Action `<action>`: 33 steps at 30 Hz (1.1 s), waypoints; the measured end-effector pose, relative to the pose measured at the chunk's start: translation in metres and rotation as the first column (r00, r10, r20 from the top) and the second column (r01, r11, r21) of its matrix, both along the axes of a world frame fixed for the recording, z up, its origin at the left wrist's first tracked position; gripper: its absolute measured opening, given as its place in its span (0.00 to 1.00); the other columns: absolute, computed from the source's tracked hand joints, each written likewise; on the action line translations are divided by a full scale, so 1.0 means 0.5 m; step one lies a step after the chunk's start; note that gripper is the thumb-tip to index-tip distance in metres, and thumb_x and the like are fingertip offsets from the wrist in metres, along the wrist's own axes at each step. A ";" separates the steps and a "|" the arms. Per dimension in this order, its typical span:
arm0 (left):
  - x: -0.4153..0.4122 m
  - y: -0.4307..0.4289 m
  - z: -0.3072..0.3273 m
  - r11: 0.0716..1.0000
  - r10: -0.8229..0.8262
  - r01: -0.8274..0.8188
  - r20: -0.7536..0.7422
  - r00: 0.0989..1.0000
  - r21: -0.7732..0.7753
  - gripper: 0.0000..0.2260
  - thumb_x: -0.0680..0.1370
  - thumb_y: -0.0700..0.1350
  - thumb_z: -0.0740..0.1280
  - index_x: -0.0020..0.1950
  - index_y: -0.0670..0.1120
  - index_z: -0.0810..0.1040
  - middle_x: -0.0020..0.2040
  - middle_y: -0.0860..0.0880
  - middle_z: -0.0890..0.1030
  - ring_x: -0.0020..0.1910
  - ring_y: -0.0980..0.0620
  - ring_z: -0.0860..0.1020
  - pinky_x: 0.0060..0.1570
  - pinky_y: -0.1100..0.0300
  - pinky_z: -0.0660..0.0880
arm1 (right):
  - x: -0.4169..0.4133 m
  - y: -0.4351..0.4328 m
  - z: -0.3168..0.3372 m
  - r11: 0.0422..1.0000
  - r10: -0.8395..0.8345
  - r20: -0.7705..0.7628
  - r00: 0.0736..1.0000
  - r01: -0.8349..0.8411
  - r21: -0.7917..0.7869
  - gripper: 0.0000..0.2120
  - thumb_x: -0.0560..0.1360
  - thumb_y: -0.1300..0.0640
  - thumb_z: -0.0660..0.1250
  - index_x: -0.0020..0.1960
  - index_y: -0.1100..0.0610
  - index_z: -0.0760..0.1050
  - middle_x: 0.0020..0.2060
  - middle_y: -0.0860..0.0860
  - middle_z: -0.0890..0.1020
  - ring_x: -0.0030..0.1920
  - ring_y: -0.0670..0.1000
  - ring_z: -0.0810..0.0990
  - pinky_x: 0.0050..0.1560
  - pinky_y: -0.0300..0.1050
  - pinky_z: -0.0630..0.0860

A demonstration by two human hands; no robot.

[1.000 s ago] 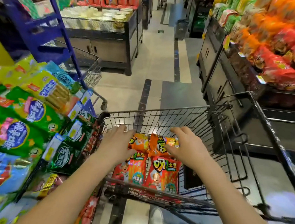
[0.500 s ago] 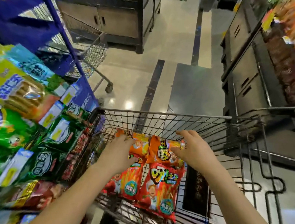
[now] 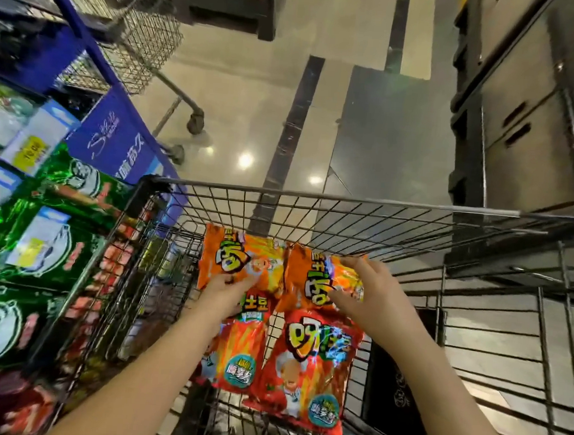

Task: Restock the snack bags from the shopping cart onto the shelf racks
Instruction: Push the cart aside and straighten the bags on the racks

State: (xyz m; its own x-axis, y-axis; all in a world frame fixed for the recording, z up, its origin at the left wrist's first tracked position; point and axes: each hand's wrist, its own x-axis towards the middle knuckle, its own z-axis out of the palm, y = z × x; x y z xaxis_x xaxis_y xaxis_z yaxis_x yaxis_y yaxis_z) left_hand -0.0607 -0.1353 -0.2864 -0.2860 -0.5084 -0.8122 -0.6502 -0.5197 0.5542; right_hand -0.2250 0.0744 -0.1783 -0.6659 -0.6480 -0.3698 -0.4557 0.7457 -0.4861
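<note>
Four snack bags lying in the shopping cart (image 3: pixel 348 201) basket: two orange bags at the far end side by side, left orange bag (image 3: pixel 237 261) and right orange bag (image 3: pixel 318 281), and two red bags (image 3: pixel 308 366) nearer me, partly tucked under the orange ones. I'm working the pick step, nothing lifted clear yet as far as I can judge. My left hand (image 3: pixel 228 291) is resting on the near edge of the left orange bag, fingers flat and loosely curled, touching it but I can't tell if the grip is actually closed on it. My right hand (image 3: pixel 365 292) is lying over the right orange bag, fingers spread across its top and near edge, pressing more than pinching; again can't confirm a closed grip. Shelf rack (image 3: pixel 36 249) is sitting just left of the cart, packed with green bags and price tags. Next move, I'm guessing: pinching each orange bag by an edge, lifting over the cart rim, then swinging toward the shelves. Bags are air-filled and slick, so light squeeze only, or they're slipping or crushing.
</note>
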 end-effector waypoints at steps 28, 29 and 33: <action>-0.085 -0.023 -0.163 0.768 0.619 -0.595 -0.040 0.784 0.237 0.32 0.66 0.53 0.84 0.66 0.49 0.77 0.60 0.44 0.82 0.55 0.44 0.82 0.50 0.48 0.81 | -0.048 -0.024 -0.137 0.998 -0.058 0.053 0.997 0.056 0.043 0.32 0.77 0.44 0.73 0.77 0.47 0.66 0.72 0.51 0.72 0.70 0.51 0.72 0.65 0.47 0.72; -0.077 -0.019 -0.152 0.772 0.618 -0.593 -0.050 0.785 0.229 0.34 0.64 0.52 0.85 0.67 0.48 0.77 0.59 0.44 0.82 0.55 0.44 0.82 0.47 0.49 0.81 | -0.055 -0.028 -0.138 0.997 -0.042 0.047 0.998 0.039 0.062 0.32 0.77 0.44 0.72 0.78 0.47 0.66 0.72 0.51 0.72 0.71 0.52 0.71 0.66 0.48 0.72; -0.035 0.003 -0.096 0.803 0.591 -0.559 -0.151 0.793 0.208 0.40 0.62 0.52 0.85 0.72 0.52 0.75 0.61 0.48 0.84 0.58 0.49 0.83 0.47 0.54 0.78 | -0.092 -0.039 -0.143 0.990 -0.010 0.053 0.999 0.002 0.144 0.34 0.77 0.46 0.73 0.79 0.48 0.64 0.74 0.53 0.70 0.73 0.55 0.70 0.69 0.49 0.70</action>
